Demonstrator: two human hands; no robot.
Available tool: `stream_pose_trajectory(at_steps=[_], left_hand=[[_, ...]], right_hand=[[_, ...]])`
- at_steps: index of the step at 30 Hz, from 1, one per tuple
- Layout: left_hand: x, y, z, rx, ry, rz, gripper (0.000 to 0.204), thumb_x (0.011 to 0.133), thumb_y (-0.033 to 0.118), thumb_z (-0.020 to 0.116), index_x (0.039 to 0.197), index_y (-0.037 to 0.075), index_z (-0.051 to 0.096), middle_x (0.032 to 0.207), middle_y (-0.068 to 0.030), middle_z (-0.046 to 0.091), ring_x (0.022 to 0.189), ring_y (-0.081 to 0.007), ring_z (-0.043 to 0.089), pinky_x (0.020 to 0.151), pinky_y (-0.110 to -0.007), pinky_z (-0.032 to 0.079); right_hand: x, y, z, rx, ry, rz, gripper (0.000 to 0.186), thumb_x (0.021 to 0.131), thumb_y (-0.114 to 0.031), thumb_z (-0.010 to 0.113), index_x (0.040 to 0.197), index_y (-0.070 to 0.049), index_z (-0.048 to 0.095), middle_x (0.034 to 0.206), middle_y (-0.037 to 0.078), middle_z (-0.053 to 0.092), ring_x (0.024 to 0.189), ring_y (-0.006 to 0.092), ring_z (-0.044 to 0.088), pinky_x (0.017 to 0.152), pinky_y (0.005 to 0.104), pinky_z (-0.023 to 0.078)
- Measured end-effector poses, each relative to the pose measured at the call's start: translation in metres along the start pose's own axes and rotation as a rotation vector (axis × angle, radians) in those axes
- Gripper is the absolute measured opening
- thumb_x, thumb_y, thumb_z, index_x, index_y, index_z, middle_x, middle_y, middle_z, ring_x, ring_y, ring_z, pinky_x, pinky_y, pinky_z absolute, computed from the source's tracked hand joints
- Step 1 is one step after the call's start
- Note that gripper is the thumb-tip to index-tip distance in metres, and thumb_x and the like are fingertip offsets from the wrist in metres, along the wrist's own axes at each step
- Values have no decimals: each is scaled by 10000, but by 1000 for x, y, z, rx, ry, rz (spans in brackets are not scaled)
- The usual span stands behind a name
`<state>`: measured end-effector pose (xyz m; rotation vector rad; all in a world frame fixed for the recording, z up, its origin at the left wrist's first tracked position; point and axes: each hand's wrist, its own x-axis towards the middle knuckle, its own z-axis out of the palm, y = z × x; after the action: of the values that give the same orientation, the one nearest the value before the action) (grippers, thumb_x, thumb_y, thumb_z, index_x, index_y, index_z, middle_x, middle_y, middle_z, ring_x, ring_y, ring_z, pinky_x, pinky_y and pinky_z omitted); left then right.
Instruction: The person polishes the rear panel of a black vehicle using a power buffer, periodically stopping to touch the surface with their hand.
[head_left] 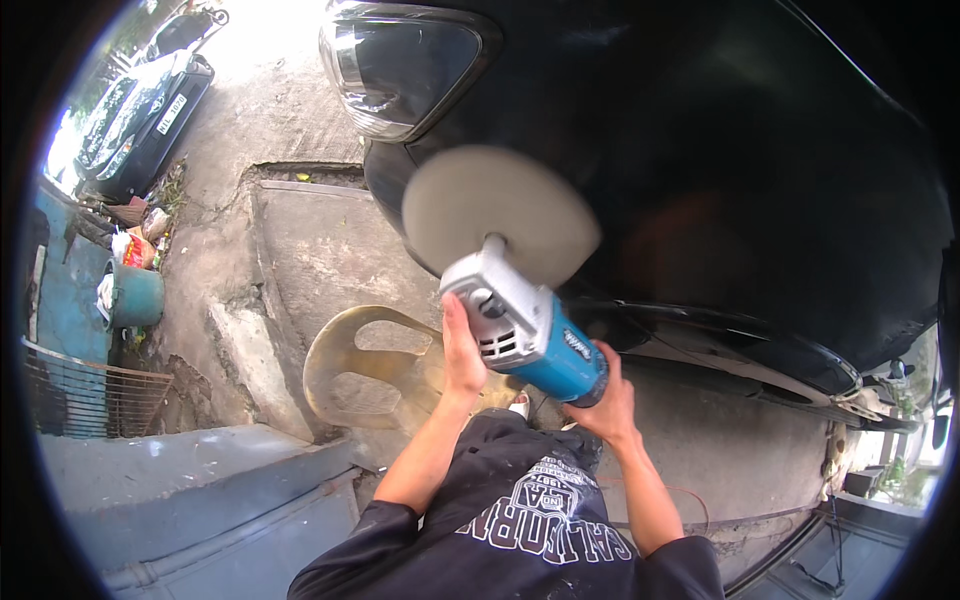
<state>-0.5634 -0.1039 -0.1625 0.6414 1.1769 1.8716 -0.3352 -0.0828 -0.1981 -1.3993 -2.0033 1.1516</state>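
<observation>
While the left hand point(464, 350) is clamped on the silver head of a power polisher point(550, 345), the right hand point(608, 405) is wrapped round the rear end of its blue body. The polisher thus lies slantwise between the two hands, its head beside the left and its tail in the right. The left thumb points up along the side of the silver housing; the other fingers of that hand are mostly hidden beneath it.

Ahead of the left hand, at the end of a short spindle, is a broad, pale round pad point(480, 200), its outline blurred. It overlaps the glossy black body of a car point(720, 150), which spreads ahead of both hands and off to the right; whether the pad touches the panel cannot be told. Beyond the pad, farther from the left hand, is the car's headlight point(410, 75).

Just to the left of the left hand, and lower down, a yellowish plastic chair point(338, 370) stands on the concrete ground point(330, 235). Well to the left of that hand are a teal bucket point(140, 295) with litter around it and a wire rack point(95, 390). Farther off, ahead and to the left, a dark parked car point(140, 125) is visible. Nearer the body than the right hand, a thin red cord point(690, 490) curves past the forearm.
</observation>
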Motion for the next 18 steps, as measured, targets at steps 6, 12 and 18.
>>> stream_pose_trajectory(at_steps=[6, 12, 18], left_hand=[[12, 77, 47, 1, -137, 37, 692, 1046, 606, 303, 1406, 37, 461, 1323, -70, 580, 1180, -168, 583, 1051, -328, 452], [10, -23, -21, -144, 61, -87, 759, 1016, 661, 313, 1460, 54, 413, 1386, -85, 545, 1251, -199, 548, 1082, -365, 429], [4, -50, -52, 76, 38, -68, 707, 1038, 613, 330, 1386, 16, 474, 1293, -102, 595, 1157, -194, 580, 1032, -344, 443]], right_hand=[[0, -53, -32, 46, 131, -126, 983, 575, -131, 843, 1426, -76, 353, 1100, 214, 697, 1019, 404, 689, 890, 443, 563], [8, 5, 2, -181, -23, -32, 937, 637, -253, 830, 1437, -155, 351, 1059, 214, 704, 968, 446, 674, 852, 488, 554], [19, 63, 66, 87, -58, -33, 1044, 594, -265, 891, 1459, -139, 319, 1170, 218, 664, 1093, 428, 637, 945, 490, 510]])
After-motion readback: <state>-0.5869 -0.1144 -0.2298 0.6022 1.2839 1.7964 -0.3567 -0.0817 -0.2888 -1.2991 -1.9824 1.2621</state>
